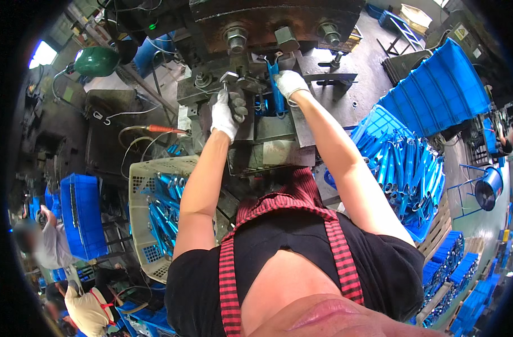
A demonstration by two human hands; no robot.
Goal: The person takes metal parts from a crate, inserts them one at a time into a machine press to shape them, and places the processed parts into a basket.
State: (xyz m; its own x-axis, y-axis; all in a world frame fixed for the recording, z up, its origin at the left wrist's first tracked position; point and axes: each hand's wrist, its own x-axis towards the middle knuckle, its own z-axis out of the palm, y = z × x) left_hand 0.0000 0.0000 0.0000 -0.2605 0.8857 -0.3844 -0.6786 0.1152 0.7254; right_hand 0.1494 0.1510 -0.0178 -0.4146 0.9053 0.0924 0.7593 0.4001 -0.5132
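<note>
Blue elongated metal part (277, 92), lying lengthwise on the dark steel press bed (273, 130), about midway between its left and right edges and nearer the far edge. The white-gloved right hand (291, 85) pinches it at its right side, the fingers bent against it. The white-gloved left hand (225, 114) lies left of the part, fingers partly curled, just beside a bright angular metal piece (228, 77); whether it grips this piece cannot be told, the fingertips being small and partly hidden. Beyond the bed's near left corner stands a cream perforated plastic crate (137, 194); beyond its near right corner, a blue plastic crate (386, 117) heaped with similar blue metal parts (405, 165).
</note>
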